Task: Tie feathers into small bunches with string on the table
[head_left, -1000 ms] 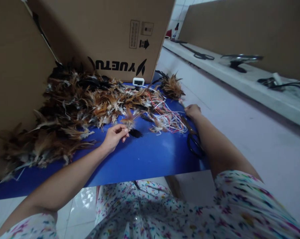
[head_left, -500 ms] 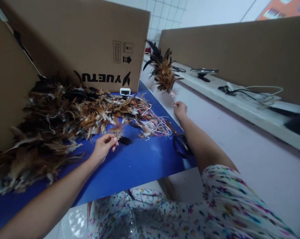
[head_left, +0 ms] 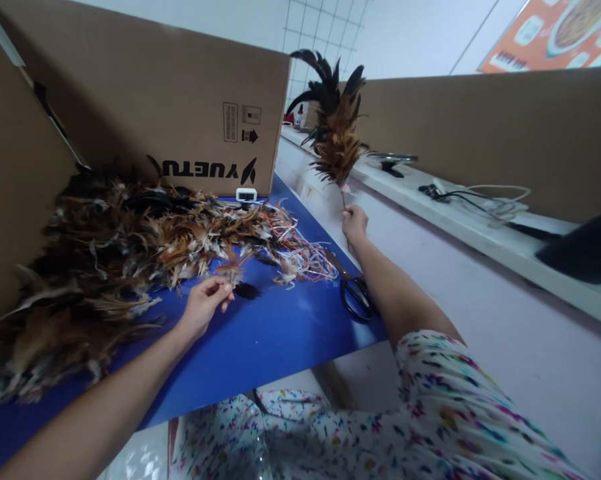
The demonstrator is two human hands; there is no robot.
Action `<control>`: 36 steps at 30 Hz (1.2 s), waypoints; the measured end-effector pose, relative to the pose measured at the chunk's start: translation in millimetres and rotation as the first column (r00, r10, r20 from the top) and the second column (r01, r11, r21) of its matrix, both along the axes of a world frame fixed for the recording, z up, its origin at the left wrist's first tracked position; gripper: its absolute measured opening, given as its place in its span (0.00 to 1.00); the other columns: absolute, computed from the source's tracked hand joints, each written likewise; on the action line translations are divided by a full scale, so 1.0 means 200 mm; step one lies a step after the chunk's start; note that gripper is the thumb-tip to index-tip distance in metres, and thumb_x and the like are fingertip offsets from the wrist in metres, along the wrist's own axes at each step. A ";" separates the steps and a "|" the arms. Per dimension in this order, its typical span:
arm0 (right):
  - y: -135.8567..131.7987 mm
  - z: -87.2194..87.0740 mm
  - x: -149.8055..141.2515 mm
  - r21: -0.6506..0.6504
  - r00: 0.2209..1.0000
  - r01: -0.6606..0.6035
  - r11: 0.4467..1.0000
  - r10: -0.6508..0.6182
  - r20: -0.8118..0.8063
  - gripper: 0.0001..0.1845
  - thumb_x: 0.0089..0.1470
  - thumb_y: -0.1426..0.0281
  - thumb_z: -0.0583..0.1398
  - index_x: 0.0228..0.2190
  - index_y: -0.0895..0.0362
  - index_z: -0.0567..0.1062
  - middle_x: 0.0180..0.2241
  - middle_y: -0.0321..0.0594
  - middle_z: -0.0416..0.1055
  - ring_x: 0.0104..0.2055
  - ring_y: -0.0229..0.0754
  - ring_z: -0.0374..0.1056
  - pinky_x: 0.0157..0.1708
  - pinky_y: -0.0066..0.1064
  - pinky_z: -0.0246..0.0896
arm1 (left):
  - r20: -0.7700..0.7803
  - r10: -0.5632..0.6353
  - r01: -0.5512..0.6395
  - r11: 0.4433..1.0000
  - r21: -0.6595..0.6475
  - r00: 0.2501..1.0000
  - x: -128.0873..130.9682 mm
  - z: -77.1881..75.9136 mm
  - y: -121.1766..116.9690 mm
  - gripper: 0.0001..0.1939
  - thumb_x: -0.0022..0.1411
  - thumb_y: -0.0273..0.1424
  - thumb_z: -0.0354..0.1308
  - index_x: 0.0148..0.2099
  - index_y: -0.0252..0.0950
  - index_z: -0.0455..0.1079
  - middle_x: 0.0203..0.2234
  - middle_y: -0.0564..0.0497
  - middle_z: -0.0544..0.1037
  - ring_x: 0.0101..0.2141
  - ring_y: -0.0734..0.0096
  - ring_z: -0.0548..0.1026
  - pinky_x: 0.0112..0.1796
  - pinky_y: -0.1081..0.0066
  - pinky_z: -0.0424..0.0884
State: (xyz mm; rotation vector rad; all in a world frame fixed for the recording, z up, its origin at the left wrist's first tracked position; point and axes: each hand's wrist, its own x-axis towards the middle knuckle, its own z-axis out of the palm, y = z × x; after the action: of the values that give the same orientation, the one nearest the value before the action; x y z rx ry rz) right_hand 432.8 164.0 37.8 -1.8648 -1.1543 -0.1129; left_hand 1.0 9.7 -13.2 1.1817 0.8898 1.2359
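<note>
My right hand (head_left: 355, 222) is closed around the thin stick of a feather duster (head_left: 336, 140), which stands nearly upright with dark feathers at the tip and brown ones below. A whitish binding shows where the feathers meet the stick. Over the blue table (head_left: 280, 340), my left hand (head_left: 209, 300) pinches a small brown feather tuft (head_left: 233, 273) between thumb and fingers. A black feather (head_left: 247, 291) lies beside those fingertips. Behind and to the left spreads a large pile of brown, black and white feathers (head_left: 145, 227).
Black-handled scissors (head_left: 356, 300) lie at the table's right edge, near red and white strings (head_left: 313, 257). A small white device (head_left: 246, 195) stands before a cardboard box (head_left: 180, 93). Along the right wall, a white ledge (head_left: 460, 230) carries cables (head_left: 500, 197) and a dark object.
The feather duster has risen a little and turned more upright in my right hand. My left hand stays at the same spot with the tuft. The camera view has shifted slightly.
</note>
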 end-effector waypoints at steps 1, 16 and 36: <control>0.00 0.00 0.00 0.006 1.000 -0.002 1.000 0.002 -0.002 0.16 0.54 0.74 0.54 0.41 0.62 0.78 0.45 0.52 0.76 0.48 0.51 0.69 0.55 0.42 0.61 | -0.001 0.002 -0.002 1.000 0.000 1.000 0.00 0.00 0.00 0.21 0.47 0.44 0.73 0.28 0.32 0.72 0.19 0.54 0.75 0.15 0.82 0.67 0.19 0.78 0.62; -0.01 0.06 0.01 0.038 1.000 0.028 0.999 -0.028 0.012 0.16 0.53 0.73 0.53 0.40 0.62 0.77 0.46 0.54 0.75 0.50 0.52 0.69 0.55 0.42 0.61 | 0.004 0.008 -0.008 1.000 -0.018 1.000 0.01 0.02 -0.01 0.21 0.46 0.43 0.74 0.28 0.32 0.71 0.18 0.54 0.75 0.15 0.82 0.66 0.19 0.78 0.62; -0.03 0.14 0.03 -0.045 0.996 -0.032 0.998 0.028 -0.085 0.16 0.51 0.74 0.54 0.37 0.60 0.79 0.30 0.42 0.77 0.32 0.44 0.72 0.42 0.37 0.67 | -0.006 0.001 -0.001 1.000 -0.014 1.000 0.01 0.02 -0.01 0.21 0.46 0.44 0.73 0.28 0.32 0.71 0.18 0.54 0.75 0.15 0.81 0.66 0.18 0.77 0.63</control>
State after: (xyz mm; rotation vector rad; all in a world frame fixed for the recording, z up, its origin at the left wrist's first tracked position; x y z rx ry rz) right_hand 439.6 158.9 65.9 -1.8741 -1.1349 0.0094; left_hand 3.3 8.2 -9.1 1.1751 0.9021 1.2257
